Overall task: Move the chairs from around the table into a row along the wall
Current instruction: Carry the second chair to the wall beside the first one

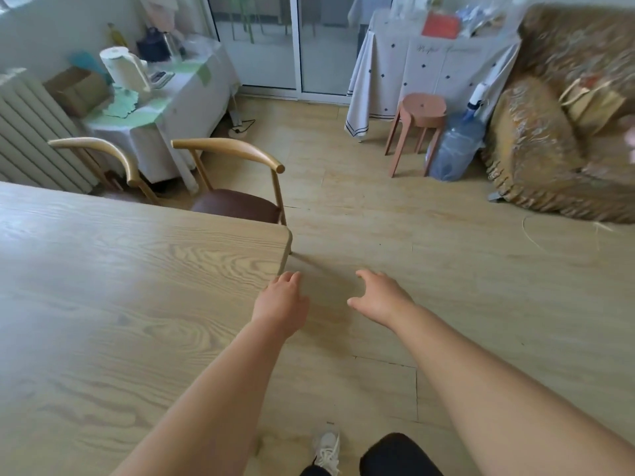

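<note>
We are standing at the near right corner of the big wooden worktop, and both our arms reach out in front of us. Our left hand hangs just past the worktop's edge, and our right hand is out over the bare floor. The fingers on both hands are spread apart and they hold nothing.

Two chairs are still at the far side of the worktop. The closer chair, with a curved wooden back and a dark brown seat, sits near the far right corner. The other chair is further left, by the white radiator, and we see only its curved back.

We think we are between chairs now, walking over to get one. No chair is in our hands yet.

Next we need to step around the corner to the closer chair, take its curved back with both hands, and pull it away from the worktop. We should watch the pink stool and the big water bottle on the right side of the floor so we do not bump them.
</note>
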{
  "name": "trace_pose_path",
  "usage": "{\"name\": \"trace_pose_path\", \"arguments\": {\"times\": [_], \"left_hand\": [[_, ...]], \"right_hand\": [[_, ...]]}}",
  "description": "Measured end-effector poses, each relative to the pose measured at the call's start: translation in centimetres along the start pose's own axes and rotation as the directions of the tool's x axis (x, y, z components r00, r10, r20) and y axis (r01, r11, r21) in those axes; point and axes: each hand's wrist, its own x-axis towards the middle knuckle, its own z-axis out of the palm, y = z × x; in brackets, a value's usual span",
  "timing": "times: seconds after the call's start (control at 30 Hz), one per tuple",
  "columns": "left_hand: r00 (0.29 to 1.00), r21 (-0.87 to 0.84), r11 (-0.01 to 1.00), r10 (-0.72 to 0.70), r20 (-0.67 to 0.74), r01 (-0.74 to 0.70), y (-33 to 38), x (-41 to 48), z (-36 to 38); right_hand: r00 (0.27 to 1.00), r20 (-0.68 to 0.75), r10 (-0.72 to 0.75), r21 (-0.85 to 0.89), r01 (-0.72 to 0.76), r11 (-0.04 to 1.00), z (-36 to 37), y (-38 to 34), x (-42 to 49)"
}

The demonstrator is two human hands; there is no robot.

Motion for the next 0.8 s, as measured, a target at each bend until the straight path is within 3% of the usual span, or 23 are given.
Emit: {"name": "trace_pose_path", "arguments": {"times": [0.23, 0.63, 0.8], "left_hand": [[0.999, -0.040, 0.998, -0.051, 0.003, 0.051, 2.3, 10.0, -1.9], [0.938, -0.166, 0.937, -0.328, -0.113, 0.307, 5.4, 28.8, -6.7], [0.894, -0.230, 0.883, -0.438, -0.090, 0.409, 4.1, 32.5, -7.6]], "right_hand": [[0.998, 0.061, 0.003, -0.016, -0.002, 1.000, -5.7, 0.7, 9.6], [0.972, 0.152, -0.179, -0.194, 0.207, 0.959, -19.1, -2.0, 31.7], [0.940, 0.242, -0.242, -0.241, 0.299, 0.923, -19.7, -6.7, 38.2]]}}
